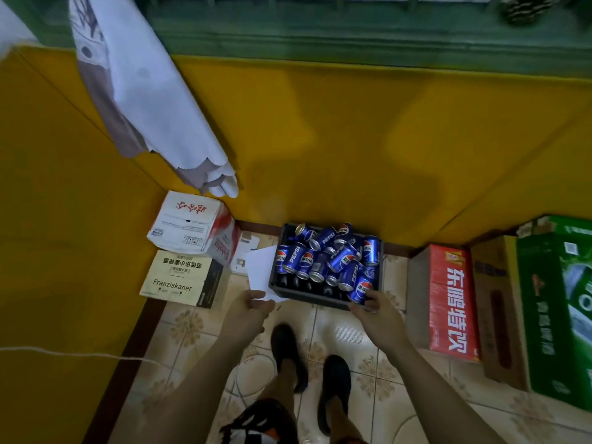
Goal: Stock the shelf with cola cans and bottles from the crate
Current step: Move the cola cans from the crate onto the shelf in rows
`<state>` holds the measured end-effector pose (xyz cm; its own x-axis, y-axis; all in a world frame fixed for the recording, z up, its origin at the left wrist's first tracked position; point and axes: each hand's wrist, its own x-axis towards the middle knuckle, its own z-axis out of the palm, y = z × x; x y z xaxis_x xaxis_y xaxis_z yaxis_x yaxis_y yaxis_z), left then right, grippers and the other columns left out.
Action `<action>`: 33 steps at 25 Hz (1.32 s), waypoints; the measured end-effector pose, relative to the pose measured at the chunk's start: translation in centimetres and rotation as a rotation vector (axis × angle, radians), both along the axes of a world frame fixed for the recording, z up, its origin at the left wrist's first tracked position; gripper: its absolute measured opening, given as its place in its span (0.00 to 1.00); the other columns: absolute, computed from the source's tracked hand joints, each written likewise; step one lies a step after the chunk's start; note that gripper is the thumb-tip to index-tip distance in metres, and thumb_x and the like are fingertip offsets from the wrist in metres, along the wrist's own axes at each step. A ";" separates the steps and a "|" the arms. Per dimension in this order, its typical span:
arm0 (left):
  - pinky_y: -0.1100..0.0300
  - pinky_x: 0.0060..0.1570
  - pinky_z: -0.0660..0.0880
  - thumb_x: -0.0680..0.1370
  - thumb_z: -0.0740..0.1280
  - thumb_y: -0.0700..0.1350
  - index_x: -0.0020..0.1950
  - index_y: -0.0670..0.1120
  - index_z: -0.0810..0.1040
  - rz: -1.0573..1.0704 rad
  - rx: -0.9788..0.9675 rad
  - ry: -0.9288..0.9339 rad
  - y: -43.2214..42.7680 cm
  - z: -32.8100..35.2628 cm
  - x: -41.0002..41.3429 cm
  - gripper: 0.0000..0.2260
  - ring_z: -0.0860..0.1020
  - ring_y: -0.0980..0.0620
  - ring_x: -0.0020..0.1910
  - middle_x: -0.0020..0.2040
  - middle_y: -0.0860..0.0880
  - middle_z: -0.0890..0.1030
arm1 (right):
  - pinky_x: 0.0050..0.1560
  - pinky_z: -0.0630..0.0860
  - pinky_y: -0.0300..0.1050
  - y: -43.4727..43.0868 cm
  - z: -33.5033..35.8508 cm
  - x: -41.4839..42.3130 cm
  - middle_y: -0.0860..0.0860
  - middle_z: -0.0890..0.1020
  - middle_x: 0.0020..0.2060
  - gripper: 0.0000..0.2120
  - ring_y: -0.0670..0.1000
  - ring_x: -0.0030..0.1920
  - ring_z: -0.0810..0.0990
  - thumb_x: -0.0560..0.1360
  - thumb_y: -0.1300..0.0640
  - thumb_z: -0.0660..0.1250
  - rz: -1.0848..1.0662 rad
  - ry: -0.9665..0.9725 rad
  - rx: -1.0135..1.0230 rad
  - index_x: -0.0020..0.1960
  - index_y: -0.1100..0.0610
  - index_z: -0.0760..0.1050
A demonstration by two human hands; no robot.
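A dark plastic crate (315, 302) stands on the tiled floor against the yellow wall. Several blue cola cans (323, 257) lie piled in it, with dark bottles (290, 281) showing under them along the front. A white sheet of paper (260, 267) leans on the crate's left side. My left hand (248, 310) is at the crate's front left corner, thumb and fingers around the paper's lower corner; the grip is unclear. My right hand (376, 312) curls over the crate's front right rim, thumb beside a can (361, 291).
Stacked cartons sit left of the crate: a white one (189, 227) and a beige beer box (181, 277). On the right stand a red carton (450, 302), a brown box (498, 309) and a green case (557, 312). My feet (307, 363) are just behind the crate. A cloth (141, 91) hangs upper left.
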<state>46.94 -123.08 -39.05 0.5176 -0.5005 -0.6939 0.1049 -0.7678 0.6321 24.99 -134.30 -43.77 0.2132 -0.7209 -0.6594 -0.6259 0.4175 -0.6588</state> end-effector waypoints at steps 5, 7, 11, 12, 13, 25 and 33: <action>0.57 0.41 0.72 0.78 0.67 0.39 0.36 0.50 0.71 -0.103 0.068 0.059 -6.7 -4.6 4.4 0.13 0.74 0.52 0.37 0.36 0.47 0.76 | 0.56 0.77 0.55 -4.6 -3.8 2.0 0.55 0.79 0.56 0.28 0.56 0.55 0.79 0.75 0.47 0.71 -0.137 0.137 0.128 0.70 0.58 0.67; 0.56 0.45 0.71 0.78 0.67 0.38 0.34 0.49 0.70 -0.152 0.140 0.115 -9.2 -7.1 6.3 0.14 0.73 0.51 0.37 0.35 0.47 0.75 | 0.52 0.79 0.56 -6.3 -5.9 3.0 0.55 0.80 0.49 0.27 0.58 0.50 0.81 0.75 0.49 0.71 -0.250 0.177 0.222 0.68 0.59 0.68; 0.55 0.47 0.72 0.74 0.72 0.41 0.40 0.51 0.72 -0.113 0.201 0.161 -13.3 -12.8 9.9 0.10 0.76 0.46 0.46 0.42 0.46 0.77 | 0.41 0.77 0.48 -9.3 -10.9 5.2 0.59 0.79 0.53 0.27 0.56 0.46 0.80 0.75 0.52 0.71 -0.302 0.235 0.416 0.70 0.61 0.67; 0.56 0.46 0.72 0.71 0.73 0.44 0.42 0.51 0.72 -0.107 0.214 0.160 -14.2 -14.5 10.6 0.09 0.75 0.46 0.46 0.45 0.46 0.78 | 0.41 0.77 0.48 -10.1 -12.8 5.7 0.60 0.79 0.54 0.27 0.56 0.47 0.80 0.75 0.52 0.71 -0.300 0.240 0.434 0.69 0.61 0.68; 0.56 0.45 0.72 0.67 0.72 0.48 0.45 0.51 0.72 -0.110 0.230 0.154 -15.2 -16.6 11.2 0.12 0.76 0.45 0.46 0.46 0.45 0.78 | 0.43 0.77 0.49 -11.0 -14.4 6.3 0.59 0.79 0.55 0.25 0.56 0.47 0.81 0.76 0.52 0.71 -0.295 0.242 0.444 0.68 0.61 0.69; 0.50 0.66 0.67 0.71 0.76 0.53 0.74 0.44 0.62 -0.355 0.297 -0.137 -22.2 -41.1 9.8 0.38 0.70 0.41 0.68 0.69 0.42 0.69 | 0.50 0.79 0.54 -19.3 -37.5 10.1 0.52 0.80 0.47 0.37 0.53 0.42 0.77 0.63 0.34 0.74 -0.387 0.245 0.213 0.63 0.56 0.73; 0.48 0.62 0.73 0.68 0.78 0.48 0.70 0.46 0.65 -0.287 0.235 -0.183 -21.5 -45.9 9.8 0.35 0.75 0.44 0.62 0.64 0.45 0.75 | 0.58 0.78 0.58 -19.6 -39.7 12.0 0.50 0.80 0.51 0.31 0.55 0.53 0.80 0.63 0.42 0.79 -0.625 0.231 0.173 0.59 0.51 0.70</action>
